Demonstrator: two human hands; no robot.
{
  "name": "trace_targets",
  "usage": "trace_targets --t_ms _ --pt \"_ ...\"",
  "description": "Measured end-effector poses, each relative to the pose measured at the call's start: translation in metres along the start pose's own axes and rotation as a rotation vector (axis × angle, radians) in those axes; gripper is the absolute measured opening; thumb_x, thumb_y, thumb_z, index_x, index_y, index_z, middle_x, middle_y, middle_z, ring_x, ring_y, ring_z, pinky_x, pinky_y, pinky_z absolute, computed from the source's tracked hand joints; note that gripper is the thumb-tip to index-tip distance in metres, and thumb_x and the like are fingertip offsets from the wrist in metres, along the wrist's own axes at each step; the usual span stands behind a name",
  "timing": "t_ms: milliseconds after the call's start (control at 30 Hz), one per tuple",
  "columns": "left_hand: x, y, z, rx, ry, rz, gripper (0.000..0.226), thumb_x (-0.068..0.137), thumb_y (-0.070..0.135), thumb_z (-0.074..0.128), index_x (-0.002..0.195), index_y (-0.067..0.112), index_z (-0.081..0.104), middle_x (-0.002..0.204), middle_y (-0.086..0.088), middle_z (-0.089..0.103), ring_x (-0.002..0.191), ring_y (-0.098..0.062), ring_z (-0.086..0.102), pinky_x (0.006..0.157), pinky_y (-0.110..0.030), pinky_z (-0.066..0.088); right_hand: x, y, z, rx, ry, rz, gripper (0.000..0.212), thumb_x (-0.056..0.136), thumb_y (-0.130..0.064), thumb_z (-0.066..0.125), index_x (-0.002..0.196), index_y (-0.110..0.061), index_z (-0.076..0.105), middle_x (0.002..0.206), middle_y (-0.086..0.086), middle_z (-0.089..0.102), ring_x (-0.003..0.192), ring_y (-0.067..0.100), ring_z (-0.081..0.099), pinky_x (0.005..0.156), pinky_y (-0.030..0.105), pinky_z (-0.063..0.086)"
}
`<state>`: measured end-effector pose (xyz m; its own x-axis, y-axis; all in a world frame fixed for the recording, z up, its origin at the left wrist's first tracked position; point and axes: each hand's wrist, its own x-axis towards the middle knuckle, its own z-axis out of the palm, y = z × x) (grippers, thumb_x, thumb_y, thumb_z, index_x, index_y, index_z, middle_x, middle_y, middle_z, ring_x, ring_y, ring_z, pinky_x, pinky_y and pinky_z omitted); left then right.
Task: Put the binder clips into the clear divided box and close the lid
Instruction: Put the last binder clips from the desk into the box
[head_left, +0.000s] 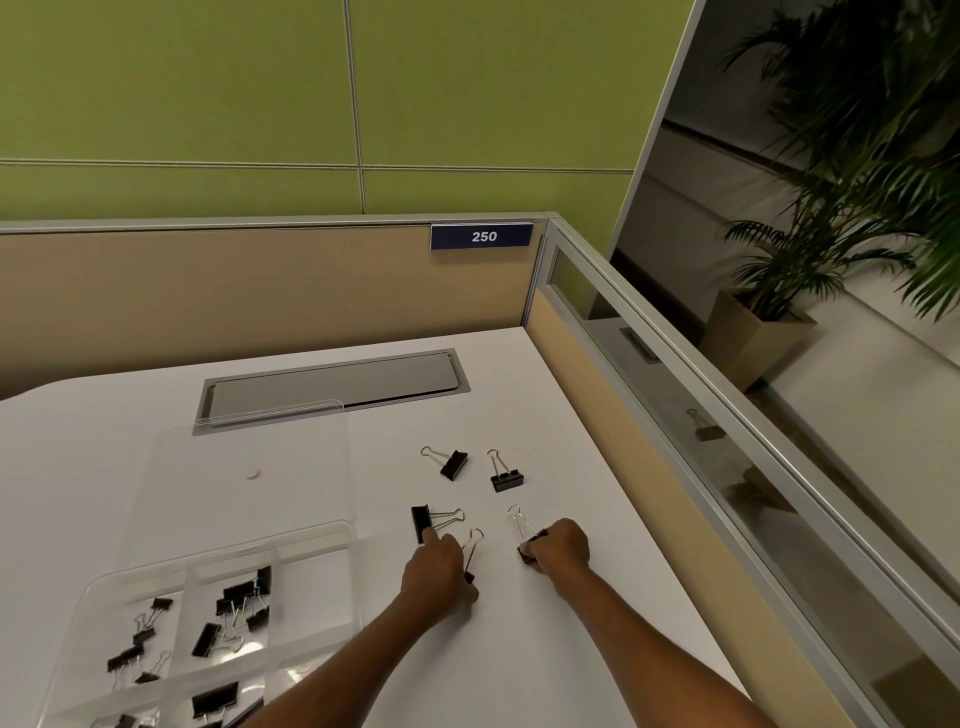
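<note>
A clear divided box (104, 582) sits at the lower left with its lid (244, 467) swung up and back; several black binder clips lie in its compartments (239, 603). On the white desk, two loose clips lie farther back (453, 464) (506, 478). My left hand (436, 571) holds one clip (471, 551) in its closed fingers while its fingertip touches another clip (423, 521). My right hand (561, 545) is pinched on a clip (527, 540) whose wire handles stick up to the left.
A grey cable hatch (332, 387) is set into the desk behind the box. Beige partition walls with a "250" plate (482, 236) close the back, and a glass-topped partition (675, 415) closes the right. A potted plant (769, 322) stands beyond the glass.
</note>
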<state>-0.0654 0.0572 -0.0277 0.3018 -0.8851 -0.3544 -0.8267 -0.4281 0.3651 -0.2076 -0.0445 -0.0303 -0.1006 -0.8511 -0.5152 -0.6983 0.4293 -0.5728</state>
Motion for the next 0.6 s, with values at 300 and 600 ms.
trace_targets --t_ms 300,600 --pt "-0.005 -0.016 -0.019 -0.361 0.095 -0.002 0.038 0.078 0.027 0.070 0.065 0.026 0.035 0.080 -0.001 0.055 0.076 -0.022 0.051 0.057 -0.029 0.033 -0.031 -0.015 -0.003 0.597 -0.223 0.108 0.018 0.072 0.012 0.074 0.083 0.010 0.060 0.097 0.027 0.066 0.078 0.035 0.068 0.056 0.034 0.059" --pt "-0.029 -0.047 -0.055 -0.848 0.200 -0.164 0.017 0.080 0.017 0.071 0.066 0.010 0.066 0.070 -0.008 0.066 0.049 -0.016 0.053 0.040 -0.017 0.038 -0.062 -0.037 0.021 0.676 -0.417 0.078 0.023 0.076 0.006 0.073 0.096 0.012 0.066 0.098 0.025 0.072 0.074 0.033 0.068 0.059 0.032 0.058"
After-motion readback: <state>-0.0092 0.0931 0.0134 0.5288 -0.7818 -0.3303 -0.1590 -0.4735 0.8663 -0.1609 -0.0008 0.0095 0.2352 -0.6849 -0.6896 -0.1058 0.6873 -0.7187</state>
